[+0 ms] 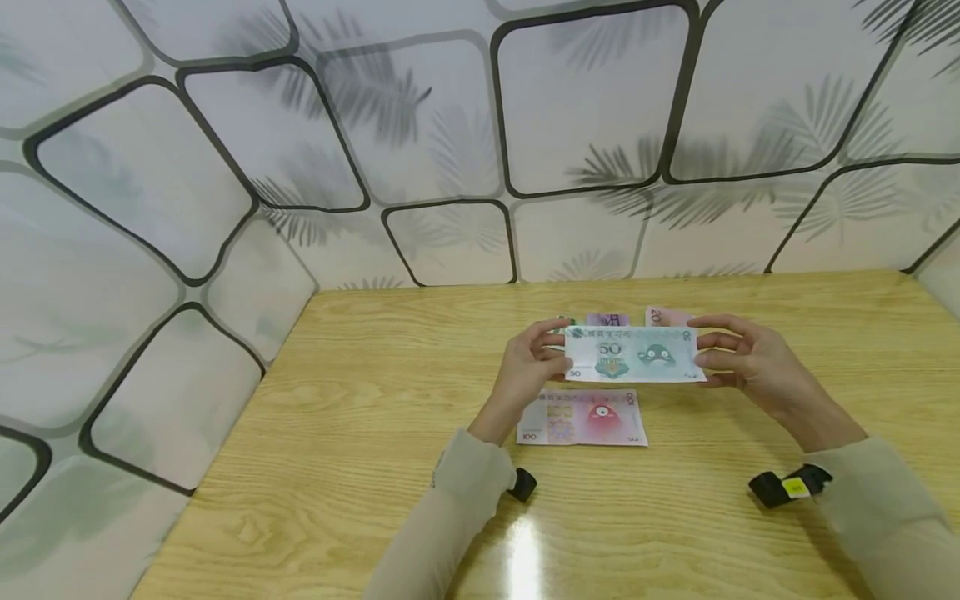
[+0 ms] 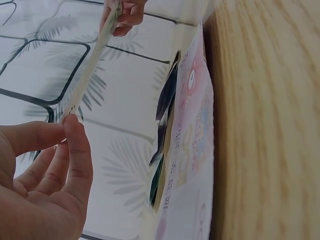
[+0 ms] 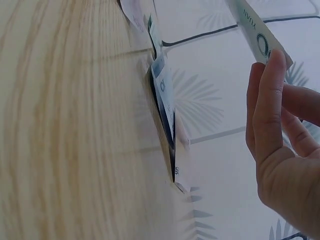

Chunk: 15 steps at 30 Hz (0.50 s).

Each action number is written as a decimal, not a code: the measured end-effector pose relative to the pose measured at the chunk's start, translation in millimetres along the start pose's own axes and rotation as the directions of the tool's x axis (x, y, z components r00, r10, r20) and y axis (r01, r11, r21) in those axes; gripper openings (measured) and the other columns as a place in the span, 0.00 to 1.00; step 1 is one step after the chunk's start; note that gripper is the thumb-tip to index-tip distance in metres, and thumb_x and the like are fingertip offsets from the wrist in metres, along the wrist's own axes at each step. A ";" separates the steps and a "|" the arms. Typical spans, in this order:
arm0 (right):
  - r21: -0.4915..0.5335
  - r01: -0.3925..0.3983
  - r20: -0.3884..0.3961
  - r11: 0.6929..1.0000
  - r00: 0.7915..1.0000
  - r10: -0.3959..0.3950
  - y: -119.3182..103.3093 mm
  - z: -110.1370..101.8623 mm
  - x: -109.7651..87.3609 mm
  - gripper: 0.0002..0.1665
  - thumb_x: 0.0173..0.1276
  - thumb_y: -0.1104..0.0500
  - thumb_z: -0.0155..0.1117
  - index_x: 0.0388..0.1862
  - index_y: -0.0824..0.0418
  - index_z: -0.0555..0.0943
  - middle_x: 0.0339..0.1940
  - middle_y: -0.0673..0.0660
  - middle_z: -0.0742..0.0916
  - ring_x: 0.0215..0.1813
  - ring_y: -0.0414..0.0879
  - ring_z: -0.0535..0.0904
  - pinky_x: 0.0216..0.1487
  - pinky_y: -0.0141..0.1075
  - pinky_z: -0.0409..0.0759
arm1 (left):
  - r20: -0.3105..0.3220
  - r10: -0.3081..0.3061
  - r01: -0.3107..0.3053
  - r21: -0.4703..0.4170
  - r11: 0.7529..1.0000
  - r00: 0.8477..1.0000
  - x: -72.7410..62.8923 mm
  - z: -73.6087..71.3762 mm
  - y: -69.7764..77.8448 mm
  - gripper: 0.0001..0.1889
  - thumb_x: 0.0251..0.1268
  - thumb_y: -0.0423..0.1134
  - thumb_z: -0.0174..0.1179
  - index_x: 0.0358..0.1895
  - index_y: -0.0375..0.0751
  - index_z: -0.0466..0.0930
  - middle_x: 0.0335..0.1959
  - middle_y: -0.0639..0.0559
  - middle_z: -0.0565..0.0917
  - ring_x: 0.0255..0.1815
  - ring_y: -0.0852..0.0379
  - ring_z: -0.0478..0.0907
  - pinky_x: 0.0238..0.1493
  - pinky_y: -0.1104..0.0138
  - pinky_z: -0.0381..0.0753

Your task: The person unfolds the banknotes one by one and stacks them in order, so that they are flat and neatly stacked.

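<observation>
A green-and-white 50 play banknote (image 1: 630, 354) is stretched flat between both hands, raised off the table. My left hand (image 1: 528, 371) pinches its left end between thumb and fingers, seen close up in the left wrist view. At the other end my right hand (image 1: 757, 371) pinches the note's right edge; in the right wrist view the fingers (image 3: 270, 105) lie against its corner. Nearer to me, a pink 100 play banknote (image 1: 581, 421) lies on the table, its upper left partly behind the left hand. Behind the held note, more notes are mostly hidden.
A purple note (image 1: 609, 319) and a pink 20 note (image 1: 667, 316) peek out behind the held one. All lie on the wood-grain table (image 1: 375, 417). A patterned wall covering (image 1: 450, 125) rises along the table's back and left edges. Both wrists carry black devices (image 1: 787, 486).
</observation>
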State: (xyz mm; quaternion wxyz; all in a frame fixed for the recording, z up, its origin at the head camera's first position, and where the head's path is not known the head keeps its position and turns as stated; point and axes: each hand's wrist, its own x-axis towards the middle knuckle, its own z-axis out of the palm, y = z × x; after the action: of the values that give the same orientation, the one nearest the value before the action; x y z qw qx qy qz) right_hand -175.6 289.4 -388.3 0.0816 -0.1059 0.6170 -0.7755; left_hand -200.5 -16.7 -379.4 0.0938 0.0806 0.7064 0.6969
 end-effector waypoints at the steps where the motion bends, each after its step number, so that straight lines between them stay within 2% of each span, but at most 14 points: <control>1: 0.001 0.000 0.001 1.000 1.000 0.000 0.0 0.5 0.0 0.27 0.70 0.80 0.57 0.54 0.52 0.85 0.38 0.53 0.86 0.35 0.43 0.84 0.32 0.33 0.87 | 0.001 0.004 -0.004 0.000 1.000 1.000 -0.4 -0.4 0.0 0.27 0.63 0.18 0.62 0.65 0.38 0.78 0.49 0.44 0.82 0.38 0.60 0.81 0.38 0.66 0.87; 6: -0.007 -0.001 0.006 1.000 1.000 0.001 -0.5 3.5 -0.7 0.27 0.71 0.79 0.56 0.54 0.51 0.85 0.38 0.53 0.85 0.34 0.42 0.83 0.32 0.33 0.86 | 0.004 0.022 -0.022 0.009 1.000 1.000 -1.9 -3.1 -0.7 0.26 0.63 0.19 0.62 0.65 0.36 0.77 0.49 0.44 0.82 0.38 0.57 0.82 0.37 0.65 0.88; 11: -0.052 -0.014 -0.008 0.999 1.000 0.014 -2.1 7.0 -2.1 0.27 0.71 0.78 0.57 0.54 0.50 0.83 0.39 0.52 0.85 0.35 0.43 0.83 0.32 0.33 0.86 | 0.004 0.025 -0.025 0.006 1.000 1.000 -3.2 -6.8 -2.1 0.27 0.62 0.17 0.61 0.65 0.34 0.76 0.49 0.43 0.83 0.36 0.59 0.81 0.37 0.65 0.88; 14: -0.060 -0.019 -0.008 0.998 1.000 0.018 -2.1 9.2 -2.4 0.26 0.71 0.78 0.57 0.55 0.50 0.83 0.39 0.52 0.85 0.35 0.44 0.83 0.32 0.33 0.86 | -0.001 0.013 -0.013 0.012 1.000 1.000 -5.0 -9.3 -2.8 0.28 0.61 0.18 0.61 0.66 0.35 0.76 0.49 0.44 0.84 0.34 0.59 0.81 0.34 0.67 0.86; 15: -0.059 -0.016 -0.003 0.998 1.000 0.016 -1.8 10.1 -2.4 0.26 0.71 0.79 0.57 0.55 0.51 0.83 0.39 0.53 0.85 0.35 0.44 0.83 0.32 0.33 0.86 | -0.002 0.006 -0.006 0.018 1.000 1.000 -5.5 -10.1 -3.2 0.28 0.61 0.18 0.61 0.66 0.35 0.76 0.49 0.45 0.84 0.33 0.59 0.81 0.30 0.69 0.84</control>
State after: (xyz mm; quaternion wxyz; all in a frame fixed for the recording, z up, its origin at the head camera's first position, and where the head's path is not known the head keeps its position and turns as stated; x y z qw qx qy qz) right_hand -170.6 280.9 -384.5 0.0838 -0.1024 0.6404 -0.7565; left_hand -197.6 -27.9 -382.4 0.0902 0.0830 0.7126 0.6908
